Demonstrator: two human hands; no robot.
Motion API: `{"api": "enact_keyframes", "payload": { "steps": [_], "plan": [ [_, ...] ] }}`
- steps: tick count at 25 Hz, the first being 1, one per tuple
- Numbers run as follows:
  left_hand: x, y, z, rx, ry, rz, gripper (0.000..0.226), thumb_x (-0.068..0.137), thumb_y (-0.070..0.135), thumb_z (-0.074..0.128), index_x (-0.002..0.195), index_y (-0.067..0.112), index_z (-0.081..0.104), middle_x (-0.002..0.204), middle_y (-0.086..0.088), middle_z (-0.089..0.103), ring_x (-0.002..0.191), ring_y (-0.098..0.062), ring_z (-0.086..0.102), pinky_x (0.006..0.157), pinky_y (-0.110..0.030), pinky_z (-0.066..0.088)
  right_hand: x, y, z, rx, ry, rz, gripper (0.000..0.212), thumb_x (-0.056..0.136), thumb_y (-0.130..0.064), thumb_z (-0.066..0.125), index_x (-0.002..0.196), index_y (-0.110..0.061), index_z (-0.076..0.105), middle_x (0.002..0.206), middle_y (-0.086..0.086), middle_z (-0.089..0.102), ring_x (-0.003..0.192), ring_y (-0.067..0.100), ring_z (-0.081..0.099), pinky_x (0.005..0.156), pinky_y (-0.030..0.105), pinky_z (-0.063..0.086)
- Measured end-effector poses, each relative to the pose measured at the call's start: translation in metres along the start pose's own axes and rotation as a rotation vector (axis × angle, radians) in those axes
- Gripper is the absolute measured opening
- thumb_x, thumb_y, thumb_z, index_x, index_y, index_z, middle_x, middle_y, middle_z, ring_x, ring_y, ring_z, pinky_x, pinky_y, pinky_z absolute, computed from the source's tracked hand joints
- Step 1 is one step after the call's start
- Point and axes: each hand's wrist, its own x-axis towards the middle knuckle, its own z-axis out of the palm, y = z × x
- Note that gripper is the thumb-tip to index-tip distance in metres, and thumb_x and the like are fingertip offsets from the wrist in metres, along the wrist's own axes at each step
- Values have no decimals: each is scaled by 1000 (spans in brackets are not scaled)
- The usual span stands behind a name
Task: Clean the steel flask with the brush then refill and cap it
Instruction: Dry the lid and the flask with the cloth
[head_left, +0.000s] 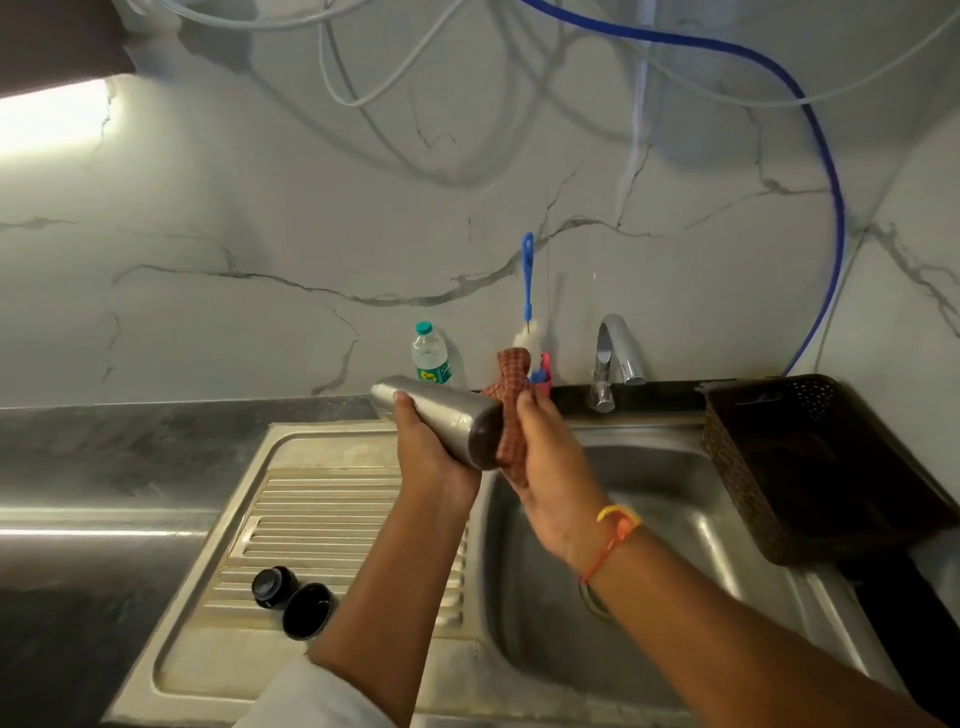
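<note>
While the left hand (434, 447) is gripping the steel flask (436, 410) around its middle, thumb on top and fingers curling underneath, the flask is lying almost level above the near edge of the sink (654, 493). The right hand (553, 467) is clutching a bunched reddish cloth (511, 387) and pressing it against the flask's base. Behind them the brush (528, 275) is standing upright in a pink holder (544, 382), beside a plastic bottle (430, 353). Two black caps (291, 597) are lying on the drainboard (337, 499).
</note>
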Motion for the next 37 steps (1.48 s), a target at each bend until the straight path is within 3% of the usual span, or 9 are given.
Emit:
{"api": "enact_keyframes", "payload": {
  "steps": [3, 7, 13, 18, 21, 24, 29, 34, 37],
  "plan": [
    [2, -9, 2, -20, 36, 40, 62, 95, 60, 59, 134, 11, 60, 112, -19, 76, 100, -34, 75, 88, -48, 61, -17, 28, 12, -607, 62, -367, 54, 104, -34, 41, 155, -31, 22, 155, -6, 31, 126, -5, 40, 91, -4, 33],
    [-5, -15, -4, -25, -28, 16, 58, 96, 53, 60, 134, 10, 61, 116, -18, 75, 105, -31, 74, 90, -44, 60, -7, 8, 11, -815, 67, -612, 54, 104, -39, 37, 155, -30, 22, 159, -8, 22, 136, 0, 31, 108, 17, 38],
    [-5, -16, -18, 12, -160, 0, 69, 92, 55, 63, 143, 10, 53, 129, -21, 69, 120, -35, 67, 111, -53, 47, 5, -39, 0, -374, -105, -36, 22, 104, -33, 46, 118, -30, 62, 121, 7, 66, 109, 16, 63, 98, 35, 52],
    [-22, -32, -32, 480, -226, -95, 56, 93, 53, 59, 133, 14, 61, 115, -21, 74, 97, -31, 75, 84, -44, 59, 6, -35, -25, -265, -130, 265, 27, 101, -32, 53, 125, -28, 64, 112, 11, 71, 103, 25, 67, 87, 38, 57],
    [-31, -48, -42, 749, -308, -72, 50, 90, 42, 68, 131, 15, 62, 117, -19, 73, 106, -32, 72, 87, -45, 59, 20, -23, -53, -94, -12, 308, 39, 98, -43, 55, 123, -16, 67, 114, 16, 72, 107, 30, 68, 88, 41, 57],
    [-36, -47, -53, 886, -370, -14, 41, 84, 35, 78, 119, 16, 70, 107, -17, 75, 92, -26, 74, 76, -38, 59, 22, -17, -78, 179, -6, 255, 46, 98, -44, 52, 126, -10, 67, 121, 17, 69, 114, 31, 65, 101, 45, 51],
    [-37, -53, -62, 871, -184, -160, 49, 92, 50, 60, 117, 8, 65, 89, -20, 74, 71, -26, 71, 61, -35, 59, 8, -15, -131, 629, 9, 159, 52, 100, -43, 43, 127, -3, 63, 131, 19, 62, 116, 32, 60, 96, 40, 49],
    [-46, -101, -50, 923, -232, -297, 71, 79, 56, 66, 126, 3, 64, 110, -28, 73, 89, -36, 70, 73, -41, 59, -6, -30, -182, 582, 138, 143, 50, 99, -40, 48, 132, -3, 57, 132, 24, 61, 111, 36, 62, 95, 42, 50],
    [-55, -140, -35, 934, -247, -348, 58, 93, 51, 58, 122, 2, 65, 108, -28, 73, 86, -35, 71, 74, -42, 60, -4, -52, -212, 439, 278, 105, 45, 98, -34, 54, 130, -3, 59, 115, 21, 69, 98, 32, 68, 88, 43, 57]
  ]
}}
